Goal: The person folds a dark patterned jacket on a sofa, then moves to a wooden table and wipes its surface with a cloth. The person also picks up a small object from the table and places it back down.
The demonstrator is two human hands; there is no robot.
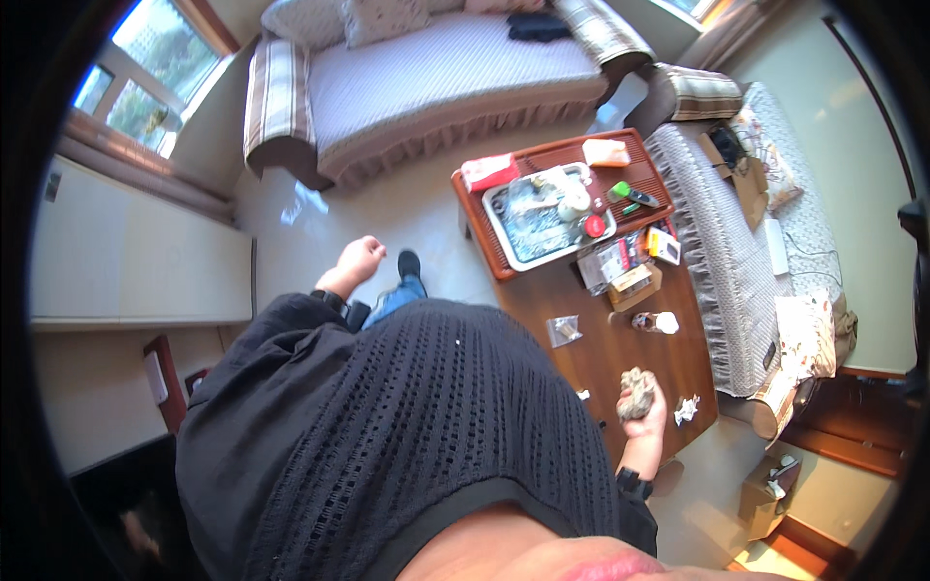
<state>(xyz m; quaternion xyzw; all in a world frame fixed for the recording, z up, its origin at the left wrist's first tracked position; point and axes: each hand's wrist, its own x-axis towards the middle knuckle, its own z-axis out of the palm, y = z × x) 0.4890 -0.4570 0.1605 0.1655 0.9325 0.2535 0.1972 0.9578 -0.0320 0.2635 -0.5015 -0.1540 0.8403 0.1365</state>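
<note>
My right hand (647,414) is closed around a crumpled greyish-beige cloth (637,393), beside the near end of the brown wooden coffee table (603,356). Over the pale floor, my left hand (365,258) hangs with its fingers curled and nothing visible in it. A white-rimmed tray (523,265) with a blue patterned surface rests on the slatted tea board (465,210), holding a red-lidded jar (594,226) and pale vessels. Nearest my right hand on the table lie a crumpled white tissue (686,411) and a small clear plastic bag (564,330).
A quilted sofa (450,72) stands beyond the table, and another couch (716,290) runs along its right side. A white cabinet (138,247) is at the left. Packets, an open small box (634,289) and a white-capped bottle (655,322) occupy the table.
</note>
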